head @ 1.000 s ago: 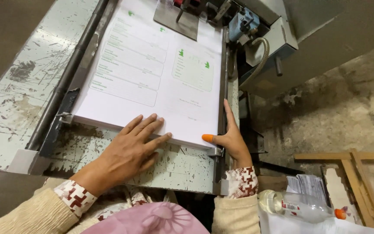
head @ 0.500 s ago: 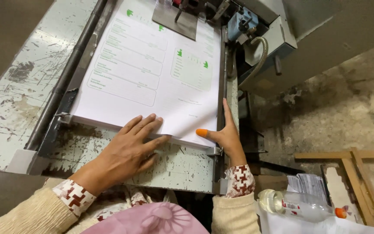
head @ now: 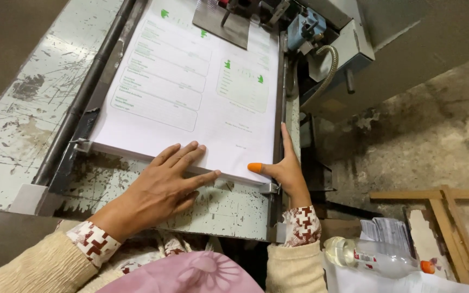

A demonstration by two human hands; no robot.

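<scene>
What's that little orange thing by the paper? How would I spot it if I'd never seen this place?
Find the big stack of white printed sheets lying on the worn, paint-chipped machine table. At the stack's near right corner rests the right hand, its thumb pressed against the paper's edge. The orange cap covers that thumb's tip, the only covered fingertip on either hand.

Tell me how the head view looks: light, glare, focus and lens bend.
Head view: soft, even light, faint shadows under both hands, left and right; no glare on the paper stack, though its small print is too fine to read; straight table edges splay outward, a wide-lens effect; focus sharp throughout.
</scene>
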